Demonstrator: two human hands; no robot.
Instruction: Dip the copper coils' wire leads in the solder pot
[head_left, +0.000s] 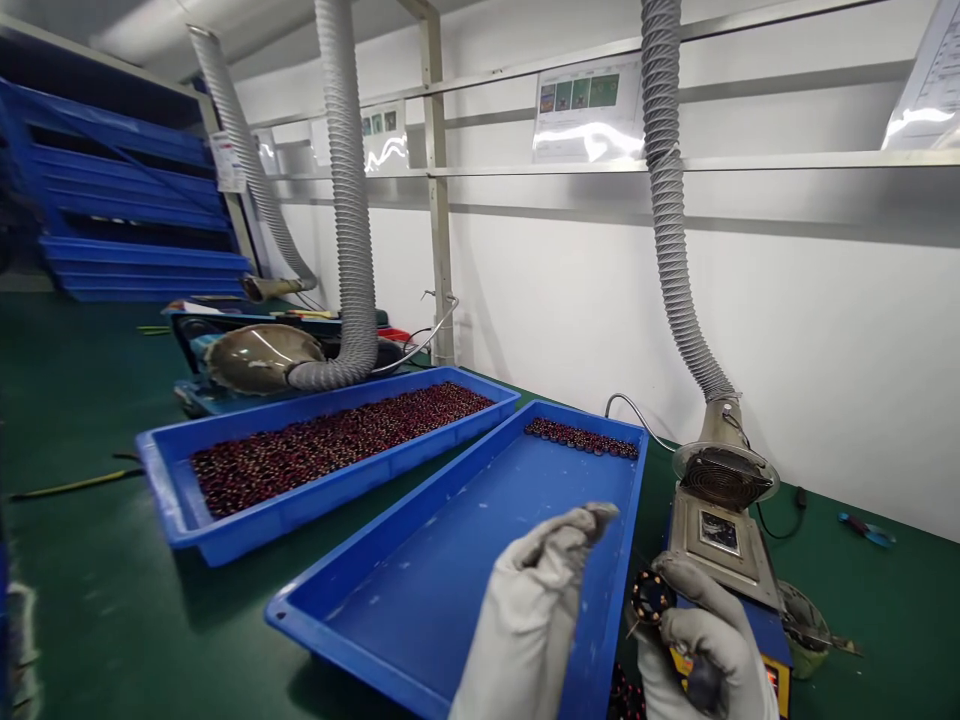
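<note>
On the green desk (82, 620), the blue tray (442, 570) sits within reach; the metal-topped machine (750, 570) stands under a hose hood (724, 428), presumably for fumes. The left hand (547, 565) has fingers drawn together, grip unclear; the right hand (716, 630) curls shut, pinching a round part (651, 597) edgewise, likely sparing its face.

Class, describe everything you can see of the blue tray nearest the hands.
The tray is long, shallow and blue, seemingly plastic, with raised sides and pale marks on its floor. It stands open side up on the table, running away from the viewer. Small dark-red parts line its far end. The left hand covers some of it; contact is unclear.
</note>
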